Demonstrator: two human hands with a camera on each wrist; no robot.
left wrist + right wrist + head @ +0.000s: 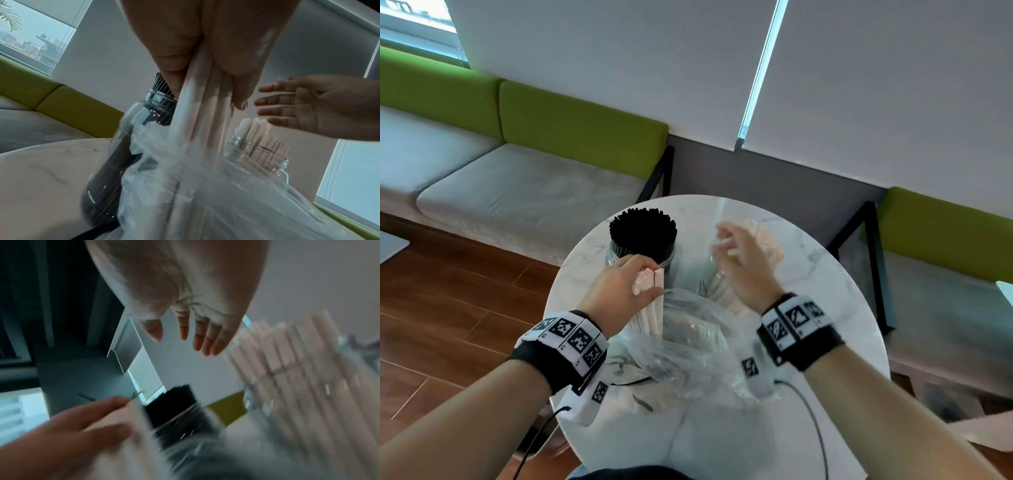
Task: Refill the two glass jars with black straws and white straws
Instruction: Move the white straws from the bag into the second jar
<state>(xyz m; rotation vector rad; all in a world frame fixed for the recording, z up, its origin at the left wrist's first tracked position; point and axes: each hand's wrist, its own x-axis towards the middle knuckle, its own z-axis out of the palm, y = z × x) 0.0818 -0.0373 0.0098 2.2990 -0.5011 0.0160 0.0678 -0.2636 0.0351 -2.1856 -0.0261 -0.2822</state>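
Observation:
Two glass jars stand at the far side of a round marble table [825,260]. The left jar [642,255] is packed with black straws [643,231]. The right jar [265,157] holds white straws [254,128], mostly hidden behind my right hand in the head view. My left hand [635,286] grips a bundle of white straws [650,308] by its top end; the lower ends sit inside a clear plastic bag [688,349]. My right hand [736,255] hovers with straight fingers above the right jar, holding nothing.
A grey bench with green backrests [582,126] runs along the wall behind the table. Wooden floor [448,308] lies to the left. Cables from the wrist bands trail over the table's near part.

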